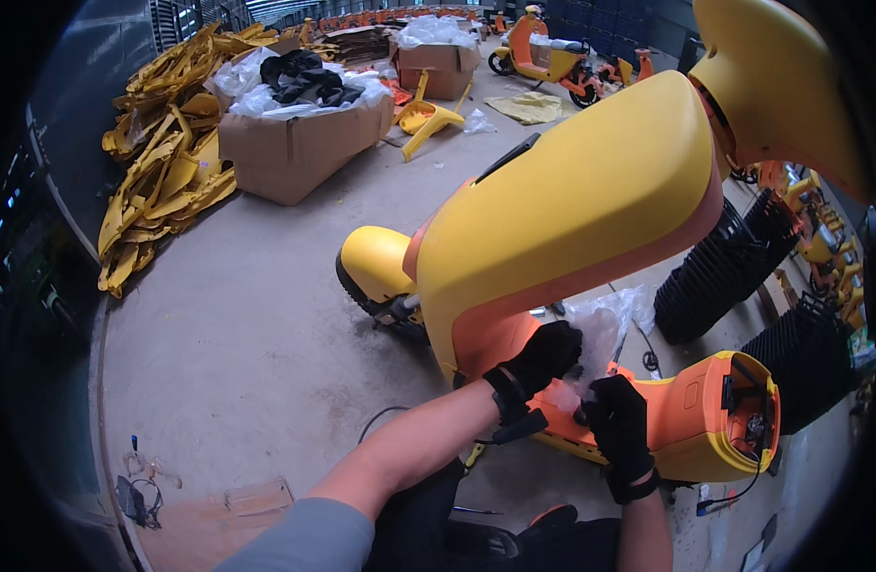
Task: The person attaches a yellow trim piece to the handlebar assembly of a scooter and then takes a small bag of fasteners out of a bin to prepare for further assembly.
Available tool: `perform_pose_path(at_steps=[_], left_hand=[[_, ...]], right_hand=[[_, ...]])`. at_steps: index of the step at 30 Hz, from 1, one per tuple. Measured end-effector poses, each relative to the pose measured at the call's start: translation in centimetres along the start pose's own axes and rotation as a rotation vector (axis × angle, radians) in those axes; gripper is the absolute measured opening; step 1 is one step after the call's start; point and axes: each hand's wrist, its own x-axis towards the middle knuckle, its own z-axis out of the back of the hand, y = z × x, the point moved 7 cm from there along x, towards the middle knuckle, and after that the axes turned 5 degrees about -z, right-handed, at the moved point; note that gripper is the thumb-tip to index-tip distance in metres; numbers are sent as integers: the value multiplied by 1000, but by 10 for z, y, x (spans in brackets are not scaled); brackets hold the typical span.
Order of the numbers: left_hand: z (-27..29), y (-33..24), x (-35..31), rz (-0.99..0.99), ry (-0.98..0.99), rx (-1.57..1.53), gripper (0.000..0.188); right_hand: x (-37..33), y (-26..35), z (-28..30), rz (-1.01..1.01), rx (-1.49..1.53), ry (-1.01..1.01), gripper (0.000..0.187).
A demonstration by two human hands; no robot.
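Note:
In a black glove, my left hand (543, 360) is closed at the left side of a clear plastic bag (600, 336). My right hand (619, 424), gloved too, has its fingers curled at the bag's lower end. A small dark bit shows by the right fingertips, too small to name. Both hands are over the orange footboard (662, 393) of a yellow and orange scooter (571, 191). The scooter's rear body (719, 410) is open at the end, with dark parts and a cable showing. A black strap is around each wrist.
Yellow panels (175, 181) lie heaped at the left. A cardboard box (299, 153) full of plastic and black cloth stands beside them, another box (436, 69) behind. Stacked black baskets (710, 276) stand at the right. A cable (152, 496) lies on the floor, lower left.

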Motion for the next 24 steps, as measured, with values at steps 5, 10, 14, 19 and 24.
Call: perform_pose_path(at_steps=[5, 10, 14, 19, 24], left_hand=[[8, 72, -21, 580, -238, -1188, 19], [52, -1, 19, 138, -202, -252, 14], [58, -8, 20, 165, -156, -171, 10], [54, 7, 16, 419, -268, -198, 13], [28, 8, 3, 399, -334, -84, 15]], right_hand=[[-13, -17, -38, 31, -144, 425, 22], [-31, -75, -53, 181, -383, 698, 27], [-26, -85, -55, 166, -516, 740, 31], [-13, -78, -20, -265, -294, 502, 32], [2, -10, -15, -335, 122, -74, 62]])
